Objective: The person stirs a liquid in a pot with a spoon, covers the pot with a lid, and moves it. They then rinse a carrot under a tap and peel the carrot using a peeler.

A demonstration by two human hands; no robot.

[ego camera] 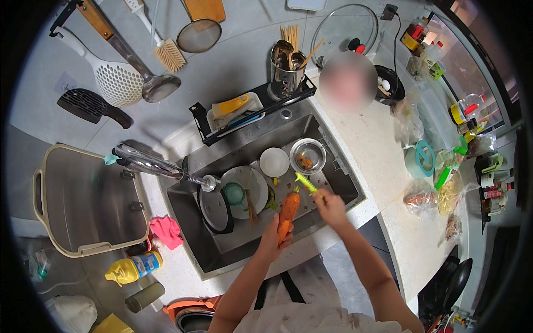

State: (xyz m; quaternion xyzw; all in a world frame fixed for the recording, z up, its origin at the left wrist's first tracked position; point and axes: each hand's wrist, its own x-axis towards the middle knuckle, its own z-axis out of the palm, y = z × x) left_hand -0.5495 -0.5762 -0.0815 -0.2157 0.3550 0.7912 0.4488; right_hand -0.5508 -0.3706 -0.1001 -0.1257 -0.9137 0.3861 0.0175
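My left hand grips an orange carrot by its lower end, tilted over the sink, with its stem end pointing away from me. The carrot's lower part looks smoother and brighter than its upper part. Just to the right, my right hand is closed on the handle of a lime-green peeler. The peeler's head is apart from the carrot, beyond its stem end. Small peel scraps lie on the sink floor. A metal bowl beyond the peeler has orange bits in it.
In the sink are a white mug, a white plate, a teal cup and a dark-rimmed oval lid. A chrome faucet reaches over the left side. A black rack stands behind; bagged food lies on the right counter.
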